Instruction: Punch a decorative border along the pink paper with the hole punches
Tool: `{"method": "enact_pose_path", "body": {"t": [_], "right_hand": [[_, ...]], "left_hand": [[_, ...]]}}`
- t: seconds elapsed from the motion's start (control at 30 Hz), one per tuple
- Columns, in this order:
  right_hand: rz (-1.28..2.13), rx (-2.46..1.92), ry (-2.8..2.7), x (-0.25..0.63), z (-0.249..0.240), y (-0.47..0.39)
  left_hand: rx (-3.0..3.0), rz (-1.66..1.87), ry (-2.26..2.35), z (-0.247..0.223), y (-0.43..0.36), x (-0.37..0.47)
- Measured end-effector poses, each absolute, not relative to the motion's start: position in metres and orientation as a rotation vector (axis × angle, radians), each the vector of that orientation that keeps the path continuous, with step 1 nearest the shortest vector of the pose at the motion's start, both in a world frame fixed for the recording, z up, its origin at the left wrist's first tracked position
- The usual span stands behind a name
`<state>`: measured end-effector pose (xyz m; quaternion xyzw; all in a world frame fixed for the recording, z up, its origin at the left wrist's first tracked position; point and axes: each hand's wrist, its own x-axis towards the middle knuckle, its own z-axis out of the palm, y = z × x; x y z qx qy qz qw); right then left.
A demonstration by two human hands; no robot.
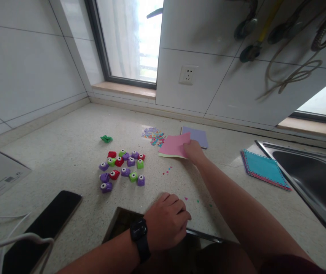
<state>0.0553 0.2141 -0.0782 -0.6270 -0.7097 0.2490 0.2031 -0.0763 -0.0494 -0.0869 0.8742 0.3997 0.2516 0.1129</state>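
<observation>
My right hand [193, 150] is closed on the right edge of a pink sheet of paper [174, 144], which is tilted up off the counter. A pale green sheet [165, 155] shows just beneath it. Behind this hand lies a purple stack of paper [198, 136]. My left hand [167, 219], with a black watch on the wrist, rests at the counter's front edge with its fingers curled in; nothing shows in them. Several small red, green and purple craft punches [125, 172] stand to the left. A heap of tiny colourful paper cutouts [155, 136] lies beside the pink sheet.
A scalloped stack of coloured paper [265, 167] lies by the metal sink [317, 182] at right. At left are a black phone-like slab [57, 209], white cables [17, 236] and a white box [0, 175]. A crumpled green scrap [106, 139] lies farther back.
</observation>
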Motion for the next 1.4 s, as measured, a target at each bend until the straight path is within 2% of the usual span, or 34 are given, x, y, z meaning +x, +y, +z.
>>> {"method": "enact_pose_path", "body": {"t": [0.3, 0.53, 0.7, 0.87, 1.1, 1.4], "right_hand": [[0.525, -1.765, -1.9, 0.04, -0.031, 0.225], [0.489, -1.777, -1.827, 0.135, -0.002, 0.159], [0.626, -1.817, -1.6, 0.208, -0.007, 0.115], [0.684, -1.824, -1.388, 0.236, -0.016, 0.096], [0.785, -1.699, -1.461, 0.18, -0.015, 0.115], [0.528, -1.724, -1.818, 0.028, 0.005, 0.23]], "left_hand": [[2.565, 0.734, 1.177, -0.087, -0.049, -0.076], [2.567, 0.731, 1.173, -0.087, -0.049, -0.076], [2.555, 0.738, 1.189, -0.085, -0.052, -0.073], [2.559, 0.729, 1.174, -0.085, -0.054, -0.072], [2.574, 0.74, 1.191, -0.087, -0.054, -0.072], [2.596, 0.751, 1.152, -0.089, -0.051, -0.077]]}}
